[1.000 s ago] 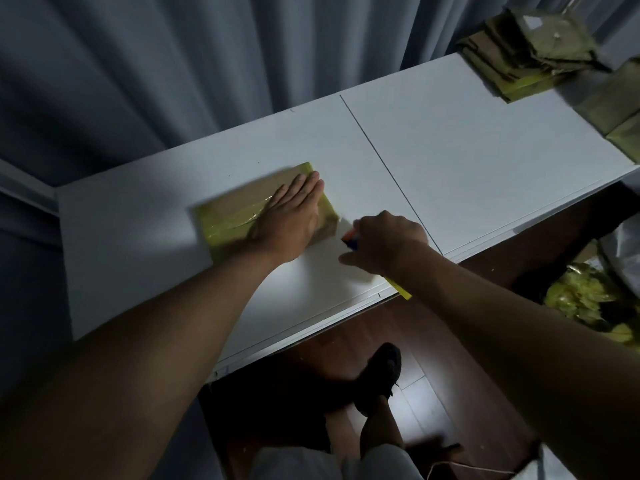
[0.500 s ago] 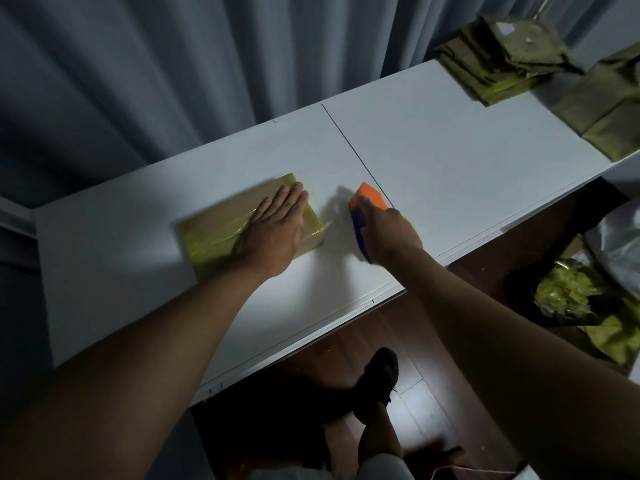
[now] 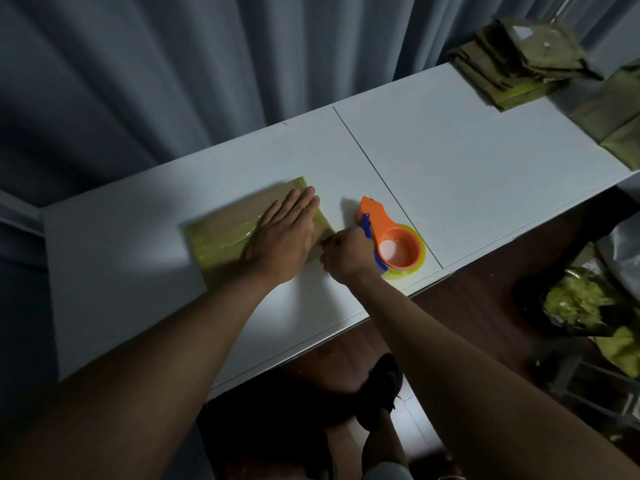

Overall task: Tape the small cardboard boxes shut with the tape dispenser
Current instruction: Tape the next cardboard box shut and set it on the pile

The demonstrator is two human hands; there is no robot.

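A flat small cardboard box [image 3: 221,237] wrapped in yellowish clear tape lies on the white table [image 3: 467,174]. My left hand [image 3: 284,233] rests flat on its right half, fingers straight and together. My right hand [image 3: 346,254] sits with curled fingers at the box's near right corner, touching it. The orange and blue tape dispenser [image 3: 391,237] lies on its side on the table just right of that hand, its blue handle partly behind the hand. I cannot tell whether the fingers hold the handle, tape, or nothing.
A stack of flattened boxes [image 3: 519,60] sits at the table's far right, with more cardboard [image 3: 620,112] beside it. Grey curtains hang behind the table. Below the table edge are a wooden floor, my foot [image 3: 381,386] and a bag of yellow scraps [image 3: 575,303].
My right hand carried the dispenser up from the table's front edge, laid it on its side right of the box, and came back to the box's corner. My left hand stayed on the box.
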